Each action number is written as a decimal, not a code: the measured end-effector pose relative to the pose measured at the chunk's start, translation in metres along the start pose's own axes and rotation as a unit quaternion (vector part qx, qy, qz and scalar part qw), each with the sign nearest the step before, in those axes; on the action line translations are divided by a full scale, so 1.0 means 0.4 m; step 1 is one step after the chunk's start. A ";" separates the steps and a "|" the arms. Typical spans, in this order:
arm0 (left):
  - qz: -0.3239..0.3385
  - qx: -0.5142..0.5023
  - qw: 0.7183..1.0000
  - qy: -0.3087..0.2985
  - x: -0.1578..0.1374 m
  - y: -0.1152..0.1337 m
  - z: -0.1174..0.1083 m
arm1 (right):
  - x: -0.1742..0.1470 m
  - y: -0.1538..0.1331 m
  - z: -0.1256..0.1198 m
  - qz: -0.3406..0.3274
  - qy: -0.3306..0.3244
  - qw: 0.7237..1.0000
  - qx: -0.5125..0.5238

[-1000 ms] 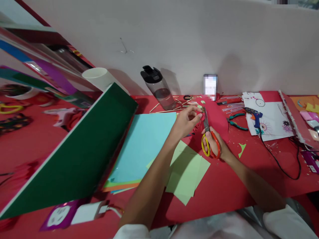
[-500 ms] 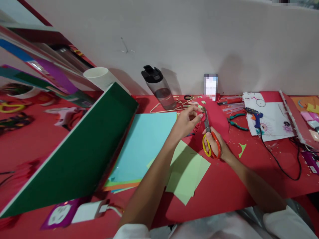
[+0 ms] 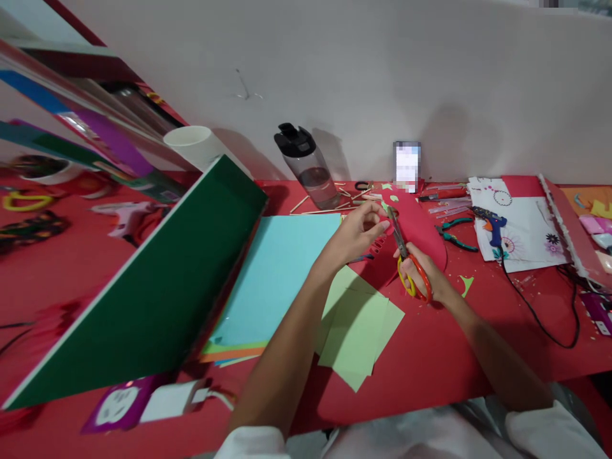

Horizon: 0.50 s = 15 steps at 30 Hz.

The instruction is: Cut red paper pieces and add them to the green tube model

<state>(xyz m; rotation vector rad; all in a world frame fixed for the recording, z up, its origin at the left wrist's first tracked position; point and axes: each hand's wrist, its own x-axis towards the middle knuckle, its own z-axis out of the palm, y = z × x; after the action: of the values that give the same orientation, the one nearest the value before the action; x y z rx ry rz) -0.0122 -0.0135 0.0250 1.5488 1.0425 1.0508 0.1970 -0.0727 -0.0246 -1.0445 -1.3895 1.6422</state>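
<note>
My right hand grips a pair of scissors by their red and yellow handles. The blades point up and left, their tips close to my left fingertips. With thumb and fingers pinched, my left hand holds what looks like a small piece of green paper; its full shape is hidden by the fingers. Beneath both hands lies a red sheet with a rounded edge. Pale green paper sheets overlap on the table nearer to me, under my left forearm's side. A green paper scrap is right of the scissors.
A water bottle stands near the wall beside thin wooden sticks. A phone leans there. Pliers and a blue glue gun lie right. Blue paper and a slanted green board are left.
My right hand and the scissors have shifted slightly right, with the blades tilting further left. The red sheet's edge reaches a little further right. My left hand keeps its pinch.
</note>
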 end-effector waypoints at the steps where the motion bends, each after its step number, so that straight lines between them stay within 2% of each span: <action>1: -0.001 -0.003 1.000 -0.003 0.001 -0.001 0.000 | 0.000 -0.002 -0.001 -0.004 -0.003 1.000 -0.011; 10: 0.005 -0.007 1.000 -0.019 0.001 -0.006 -0.007 | -0.008 -0.020 -0.009 -0.028 -0.024 0.995 -0.097; 15: -0.005 -0.009 1.000 -0.026 -0.001 0.001 -0.006 | -0.007 -0.016 -0.010 -0.026 -0.018 0.994 -0.101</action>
<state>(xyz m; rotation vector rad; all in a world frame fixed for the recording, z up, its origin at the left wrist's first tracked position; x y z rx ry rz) -0.0143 -0.0133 0.0259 1.5463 1.0026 1.0051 0.2019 -0.0728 -0.0182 -1.0871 -1.6191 1.5131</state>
